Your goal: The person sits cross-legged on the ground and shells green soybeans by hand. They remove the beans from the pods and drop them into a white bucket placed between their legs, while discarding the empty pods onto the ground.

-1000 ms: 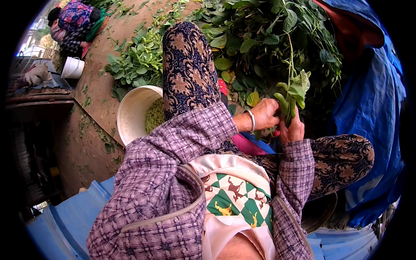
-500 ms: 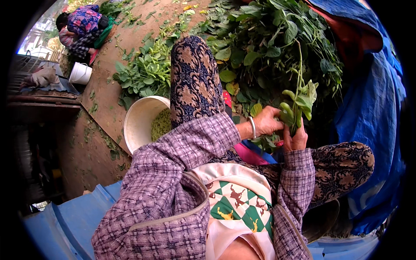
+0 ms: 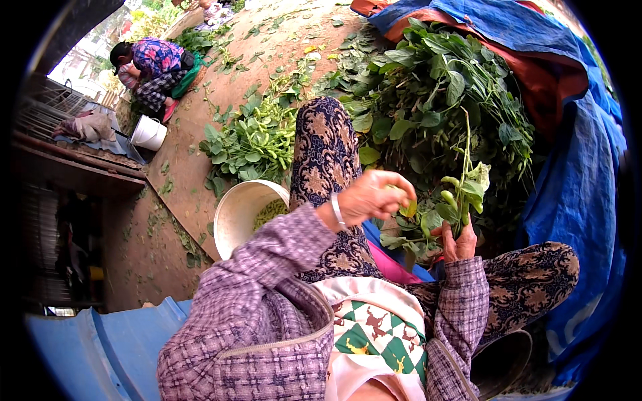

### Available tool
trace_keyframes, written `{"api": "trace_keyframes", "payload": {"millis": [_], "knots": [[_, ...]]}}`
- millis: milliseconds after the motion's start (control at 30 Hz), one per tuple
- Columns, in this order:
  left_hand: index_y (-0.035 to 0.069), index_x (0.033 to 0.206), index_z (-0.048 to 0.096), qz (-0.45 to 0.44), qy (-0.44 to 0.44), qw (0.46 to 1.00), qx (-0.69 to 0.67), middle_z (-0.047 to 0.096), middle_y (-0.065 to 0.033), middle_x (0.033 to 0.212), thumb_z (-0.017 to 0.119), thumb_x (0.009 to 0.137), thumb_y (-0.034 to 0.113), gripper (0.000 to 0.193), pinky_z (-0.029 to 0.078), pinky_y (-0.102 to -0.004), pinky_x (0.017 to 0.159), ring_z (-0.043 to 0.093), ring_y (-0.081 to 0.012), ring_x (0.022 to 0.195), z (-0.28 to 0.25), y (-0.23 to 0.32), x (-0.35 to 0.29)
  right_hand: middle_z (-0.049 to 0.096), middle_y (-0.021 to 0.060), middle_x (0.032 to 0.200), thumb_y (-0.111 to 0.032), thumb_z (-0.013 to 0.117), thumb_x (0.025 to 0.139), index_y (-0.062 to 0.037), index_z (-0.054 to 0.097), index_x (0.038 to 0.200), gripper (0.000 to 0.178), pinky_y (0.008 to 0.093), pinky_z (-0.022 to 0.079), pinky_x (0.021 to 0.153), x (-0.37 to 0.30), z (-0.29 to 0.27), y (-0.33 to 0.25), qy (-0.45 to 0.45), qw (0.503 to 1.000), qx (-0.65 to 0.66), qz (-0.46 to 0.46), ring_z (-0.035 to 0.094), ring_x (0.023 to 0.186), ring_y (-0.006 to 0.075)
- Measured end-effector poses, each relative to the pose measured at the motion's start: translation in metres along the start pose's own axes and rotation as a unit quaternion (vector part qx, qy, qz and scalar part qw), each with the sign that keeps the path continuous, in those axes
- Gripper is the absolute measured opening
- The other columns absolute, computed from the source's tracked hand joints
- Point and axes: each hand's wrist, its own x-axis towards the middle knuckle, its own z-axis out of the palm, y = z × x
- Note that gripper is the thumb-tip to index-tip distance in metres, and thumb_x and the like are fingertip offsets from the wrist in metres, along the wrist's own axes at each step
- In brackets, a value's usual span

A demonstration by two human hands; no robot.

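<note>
My right hand point(image 3: 459, 242) grips an upright soybean stalk point(image 3: 465, 164) near its lower end. Green pods and a few leaves hang on that stalk above the fingers. To its left, clear of the stalk, my left hand point(image 3: 376, 196) is raised with curled fingers and a metal bangle at the wrist; what they hold, if anything, is hard to make out. Left of my raised knee a white bucket point(image 3: 231, 217) leans toward me, with green pods point(image 3: 270, 212) inside.
A large heap of leafy bean plants point(image 3: 428, 100) lies ahead, beside a blue tarp point(image 3: 568, 180). More plants point(image 3: 251, 150) lie on the brown ground beyond the bucket. Far left, another person point(image 3: 157, 60) sits bent over near a white pail point(image 3: 148, 133).
My left hand has come away from the stalk and moved left toward the bucket side. My right hand still holds the stalk. The whole view has shifted slightly.
</note>
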Motion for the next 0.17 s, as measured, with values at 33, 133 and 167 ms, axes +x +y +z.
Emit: {"api": "trace_keyframes", "payload": {"millis": [33,133,167], "knots": [[-0.001,0.094,0.055,0.024,0.022,0.999,-0.009,0.055,-0.0031,0.073,0.054,0.084,0.01,0.015,0.029,-0.013,0.038,0.038,-0.0006,0.046,-0.008,0.018,-0.022,0.064,0.0074,0.07,-0.009,0.051,0.085,-0.0036,0.046,0.114,0.03,0.0249,0.048,0.055,0.0,0.002,0.0,0.003,0.999,0.002,-0.033,0.06,0.058,0.0135],[-0.001,0.094,0.054,0.09,0.098,0.991,-0.001,0.055,-0.004,0.077,0.055,0.086,0.016,0.019,0.03,-0.0115,0.037,0.038,0.0005,0.047,-0.044,0.047,-0.08,0.064,0.008,0.071,-0.01,0.051,0.085,-0.0048,0.046,0.116,0.031,0.0256,0.049,0.055,0.002,0.004,0.001,-0.001,1.0,-0.017,-0.022,0.061,0.059,0.0139],[0.0,0.095,0.055,0.099,0.117,0.987,0.045,0.055,-0.0048,0.08,0.052,0.088,0.017,0.019,0.032,-0.0116,0.037,0.041,0.0003,0.048,-0.067,0.047,-0.1,0.061,0.0051,0.086,-0.011,0.05,0.086,-0.0052,0.045,0.119,0.034,0.0243,0.048,0.057,0.002,0.002,0.002,-0.03,0.999,-0.008,-0.009,0.061,0.066,0.0122]]}}
